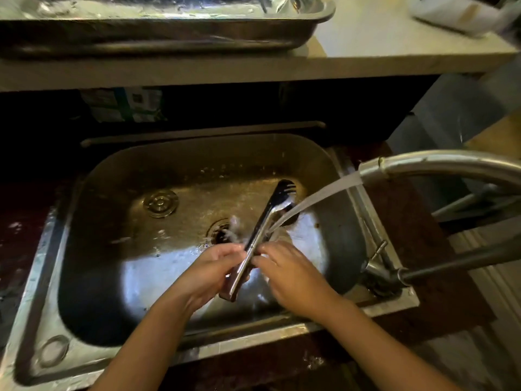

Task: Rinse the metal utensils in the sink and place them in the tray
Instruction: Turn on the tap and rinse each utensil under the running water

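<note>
1. Two hands work over the sink (84, 249), both on one pair of metal tongs (263, 221).
2. The left hand (210, 273) is clenched around the handle end of the tongs, fingers wrapped over the near part of the arms.
3. The right hand (287, 273) touches the tongs just beside the left, its fingertips (260, 256) pinching or rubbing the arms; I cannot tell how firmly it grips.
4. The tongs slant up and away from the hands toward the far right of the basin, with the slotted, pronged head (286, 189) at the far end and the arms close together.
5. A faucet (439, 166) curves in from the right, and its stream of water (310, 201) falls diagonally onto the tongs just beyond the hands, splashing there.
6. Below the splash sits the drain (218, 230); a second round fitting (160, 203) lies to its left on the wet basin floor.
7. A metal tray (169, 32) rests on the pale surface (380, 49) beyond the sink, well apart from the tongs; its contents are too blurred to make out.
</note>
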The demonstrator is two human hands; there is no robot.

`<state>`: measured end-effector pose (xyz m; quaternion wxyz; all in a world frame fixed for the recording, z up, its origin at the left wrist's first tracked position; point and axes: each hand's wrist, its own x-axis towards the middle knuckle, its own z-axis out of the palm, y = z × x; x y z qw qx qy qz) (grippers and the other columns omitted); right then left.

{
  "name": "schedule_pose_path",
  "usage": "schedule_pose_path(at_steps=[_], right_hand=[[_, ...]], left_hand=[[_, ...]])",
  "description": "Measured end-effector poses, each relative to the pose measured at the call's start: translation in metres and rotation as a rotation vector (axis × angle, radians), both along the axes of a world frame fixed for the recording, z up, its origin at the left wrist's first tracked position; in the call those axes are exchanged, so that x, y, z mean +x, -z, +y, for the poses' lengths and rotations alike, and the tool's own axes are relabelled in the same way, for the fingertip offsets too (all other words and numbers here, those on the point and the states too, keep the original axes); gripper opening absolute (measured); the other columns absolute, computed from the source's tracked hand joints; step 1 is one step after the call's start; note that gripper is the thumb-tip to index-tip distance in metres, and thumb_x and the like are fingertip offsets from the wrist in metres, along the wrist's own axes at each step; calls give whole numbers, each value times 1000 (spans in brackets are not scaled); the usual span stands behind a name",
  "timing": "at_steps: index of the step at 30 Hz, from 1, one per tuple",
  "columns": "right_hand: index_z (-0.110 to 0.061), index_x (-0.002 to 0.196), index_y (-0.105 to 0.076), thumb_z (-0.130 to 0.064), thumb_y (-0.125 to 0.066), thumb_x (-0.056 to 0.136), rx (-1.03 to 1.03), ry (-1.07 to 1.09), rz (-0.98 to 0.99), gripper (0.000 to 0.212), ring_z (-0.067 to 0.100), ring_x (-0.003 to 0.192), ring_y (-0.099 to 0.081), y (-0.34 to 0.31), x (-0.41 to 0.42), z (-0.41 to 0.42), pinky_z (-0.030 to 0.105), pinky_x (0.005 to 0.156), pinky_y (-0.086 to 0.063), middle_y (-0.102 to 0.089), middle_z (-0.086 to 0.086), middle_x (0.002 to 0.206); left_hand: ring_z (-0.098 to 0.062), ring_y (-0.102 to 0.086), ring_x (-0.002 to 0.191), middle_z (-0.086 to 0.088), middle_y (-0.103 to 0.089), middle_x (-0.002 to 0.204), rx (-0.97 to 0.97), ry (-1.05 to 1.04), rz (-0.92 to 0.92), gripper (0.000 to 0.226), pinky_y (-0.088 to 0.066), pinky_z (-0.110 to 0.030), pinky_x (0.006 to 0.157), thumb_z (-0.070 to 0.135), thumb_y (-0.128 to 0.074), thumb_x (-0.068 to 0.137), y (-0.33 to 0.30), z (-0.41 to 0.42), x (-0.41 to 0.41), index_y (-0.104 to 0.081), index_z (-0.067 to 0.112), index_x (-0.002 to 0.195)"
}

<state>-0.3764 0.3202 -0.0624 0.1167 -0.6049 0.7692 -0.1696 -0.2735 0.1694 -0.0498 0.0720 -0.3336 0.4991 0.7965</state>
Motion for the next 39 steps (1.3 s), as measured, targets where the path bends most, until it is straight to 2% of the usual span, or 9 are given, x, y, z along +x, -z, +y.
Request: schedule_pose_path(at_steps=[5, 10, 12, 16, 22, 26, 30, 36, 39], right_hand=[[-25, 124, -51, -3, -49, 82, 48, 363, 9, 47, 19, 131, -35, -7, -48, -7, 37, 110, -26, -46, -2, 134], [-26, 126, -52, 0, -55, 75, 14, 19, -84, 57, 11, 137, -29, 0, 12, 3, 35, 117, -15, -47, -5, 140], [-21, 127, -53, 2, -49, 75, -28, 30, -247, 57, -2, 137, -20, 2, 21, 11, 18, 116, -3, -42, -12, 141], [-26, 118, -58, 1, -46, 87, -225, 456, -650, 43, -11, 121, -42, -3, 13, 1, -3, 94, -29, -51, -17, 122], [-19, 127, -44, -20, -50, 94, -287, 1004, -1608, 34, 24, 96, -64, -11, -15, -31, 30, 73, -54, -61, 12, 114], [-22, 113, -34, -11, -56, 90, -336, 1194, -1603, 33, 19, 74, -66, -3, 3, -44, 25, 60, -54, -63, 12, 95], [-8, 102, -55, -7, -52, 91, -366, 1134, -1963, 11, 20, 73, -68, 3, 14, -49, 29, 64, -55, -71, 10, 79], [-7, 86, -62, -1, -54, 88, -322, 1045, -1873, 10, 20, 71, -64, 1, 12, -45, 20, 55, -56, -75, 7, 73], [-4, 91, -64, -1, -57, 87, -307, 1086, -1672, 9, 19, 68, -60, -4, 6, -41, 17, 54, -55, -69, 10, 79]], left_hand=[[-7, -61, 52, -1, -76, 75, -29, 20, -13, 18, -42, -16, 42, 16, -49, 92, -2, 6, -5, -66, 17, 92], [-11, -59, 54, -10, -62, 73, -19, -55, -4, 26, -46, -17, 42, 10, -46, 93, -5, 3, -19, -56, -3, 113], [-15, -56, 62, -14, -59, 80, -10, -65, 20, 27, -49, -17, 47, 7, -44, 93, -7, 3, -23, -52, -8, 114], [-14, -58, 61, -11, -63, 80, 25, -44, 25, 22, -49, -20, 50, 11, -44, 94, -10, 4, -21, -59, 2, 106], [-12, -63, 54, -8, -77, 81, -30, -13, -67, 18, -48, -22, 49, 17, -49, 92, -12, 8, 6, -66, 11, 95], [-12, -64, 53, -13, -77, 83, -25, -35, -79, 16, -49, -20, 46, 17, -52, 90, -16, 4, 25, -66, 11, 94], [-17, -67, 65, -16, -76, 87, 26, -29, -82, 20, -52, -21, 50, 16, -50, 90, -19, -1, 36, -70, 11, 92], [-27, -72, 85, -21, -73, 99, 338, -195, -52, 24, -59, -28, 55, 9, -43, 92, -11, -7, 46, -63, 1, 104], [-24, -73, 85, -12, -72, 105, 82, -172, -117, 23, -57, -28, 56, 10, -49, 92, -4, 1, 40, -57, 13, 113]])
